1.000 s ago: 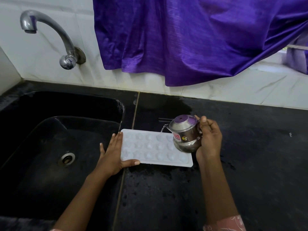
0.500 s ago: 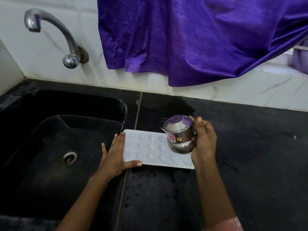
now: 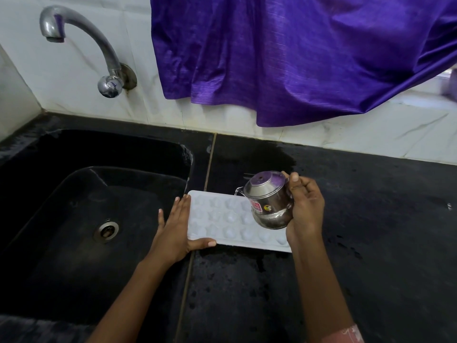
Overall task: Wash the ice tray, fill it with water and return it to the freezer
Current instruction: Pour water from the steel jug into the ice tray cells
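A white ice tray (image 3: 222, 219) with rounded cells lies flat on the black counter (image 3: 371, 219), just right of the sink. My left hand (image 3: 176, 230) rests against its left end, fingers along the edge and thumb on the front rim. My right hand (image 3: 305, 206) grips a small steel pot (image 3: 268, 201) with a red sticker, tilted to the left above the tray's right half. A thin stream of water leaves its rim at the upper left. The tray's right end is hidden behind the pot and hand.
A black sink (image 3: 86, 219) with a metal drain (image 3: 106, 230) lies to the left. A steel tap (image 3: 99, 50) juts from the white tiled wall above it. A purple cloth (image 3: 284, 58) hangs over the back of the counter. The counter is wet around the tray.
The pot has tipped a little further left over the tray while my left hand has kept its place on the tray's end. The view has shifted slightly.
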{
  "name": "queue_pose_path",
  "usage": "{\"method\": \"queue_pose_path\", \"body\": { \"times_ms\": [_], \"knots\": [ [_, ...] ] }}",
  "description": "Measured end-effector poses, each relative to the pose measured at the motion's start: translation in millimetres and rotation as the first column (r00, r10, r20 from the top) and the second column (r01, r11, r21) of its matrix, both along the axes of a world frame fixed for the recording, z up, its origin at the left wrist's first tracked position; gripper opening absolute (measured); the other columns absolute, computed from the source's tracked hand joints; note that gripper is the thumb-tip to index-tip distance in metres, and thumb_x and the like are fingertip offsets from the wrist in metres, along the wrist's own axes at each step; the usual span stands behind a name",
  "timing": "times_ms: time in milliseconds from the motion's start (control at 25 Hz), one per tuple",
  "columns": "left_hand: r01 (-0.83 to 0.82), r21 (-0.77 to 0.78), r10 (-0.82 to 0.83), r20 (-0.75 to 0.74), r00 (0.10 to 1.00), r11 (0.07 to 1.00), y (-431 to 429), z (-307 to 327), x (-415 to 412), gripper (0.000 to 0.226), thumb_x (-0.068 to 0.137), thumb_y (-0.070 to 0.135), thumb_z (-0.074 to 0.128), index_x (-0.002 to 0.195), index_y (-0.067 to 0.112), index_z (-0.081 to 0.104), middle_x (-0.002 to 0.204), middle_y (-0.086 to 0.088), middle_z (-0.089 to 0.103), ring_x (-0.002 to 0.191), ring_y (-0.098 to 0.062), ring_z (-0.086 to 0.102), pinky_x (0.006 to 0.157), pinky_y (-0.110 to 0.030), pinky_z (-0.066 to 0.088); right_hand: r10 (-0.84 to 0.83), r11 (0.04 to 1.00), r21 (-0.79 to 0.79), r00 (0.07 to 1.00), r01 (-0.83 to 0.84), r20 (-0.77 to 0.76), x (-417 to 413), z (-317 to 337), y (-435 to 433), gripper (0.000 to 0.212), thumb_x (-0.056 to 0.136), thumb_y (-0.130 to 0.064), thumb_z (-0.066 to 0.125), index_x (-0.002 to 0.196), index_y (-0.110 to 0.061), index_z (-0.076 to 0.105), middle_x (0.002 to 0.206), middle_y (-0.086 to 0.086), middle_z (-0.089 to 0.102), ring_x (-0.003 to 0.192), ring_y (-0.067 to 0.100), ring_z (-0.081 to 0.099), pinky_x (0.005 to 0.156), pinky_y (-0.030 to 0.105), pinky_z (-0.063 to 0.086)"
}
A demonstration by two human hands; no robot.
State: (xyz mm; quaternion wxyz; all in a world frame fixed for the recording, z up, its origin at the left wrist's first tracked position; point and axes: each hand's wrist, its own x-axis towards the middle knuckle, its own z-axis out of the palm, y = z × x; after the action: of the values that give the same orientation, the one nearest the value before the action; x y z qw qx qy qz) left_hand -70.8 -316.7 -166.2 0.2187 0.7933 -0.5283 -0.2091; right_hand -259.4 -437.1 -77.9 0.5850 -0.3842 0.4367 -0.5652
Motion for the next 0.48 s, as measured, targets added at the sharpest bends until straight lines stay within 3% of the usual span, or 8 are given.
{"method": "queue_pose_path", "body": {
  "times_ms": [240, 480],
  "knots": [
    [0.017, -0.010, -0.017, 0.004, 1.000, 1.000, -0.8, -0.2, 0.3, 0.151, 0.029, 0.103, 0.021, 0.148, 0.016, -0.011, 0.158, 0.003, -0.010, 0.135, 0.000, -0.021, 0.107, -0.028, -0.023, 0.010, 1.000, -0.014, 1.000, -0.010, -0.019, -1.0, 5.9, 0.2, 0.012, 0.087, -0.015, 0.060, 0.075, -0.018, 0.058, 0.087, 0.000, 0.069, 0.083, 0.009, 0.065, 0.070, 0.020, 0.052],
    [0.013, -0.028, -0.013, -0.016, 1.000, 1.000, 0.2, -0.1, -0.5, 0.150, 0.030, 0.102, 0.025, 0.149, 0.017, -0.009, 0.158, 0.004, -0.007, 0.136, -0.001, -0.019, 0.107, -0.030, -0.023, 0.014, 1.000, 0.003, 1.000, -0.014, -0.020, -1.3, 8.6, 1.6, 0.010, 0.087, -0.015, 0.059, 0.078, -0.017, 0.058, 0.089, -0.001, 0.069, 0.080, 0.005, 0.066, 0.067, 0.016, 0.052]
  ]
}}
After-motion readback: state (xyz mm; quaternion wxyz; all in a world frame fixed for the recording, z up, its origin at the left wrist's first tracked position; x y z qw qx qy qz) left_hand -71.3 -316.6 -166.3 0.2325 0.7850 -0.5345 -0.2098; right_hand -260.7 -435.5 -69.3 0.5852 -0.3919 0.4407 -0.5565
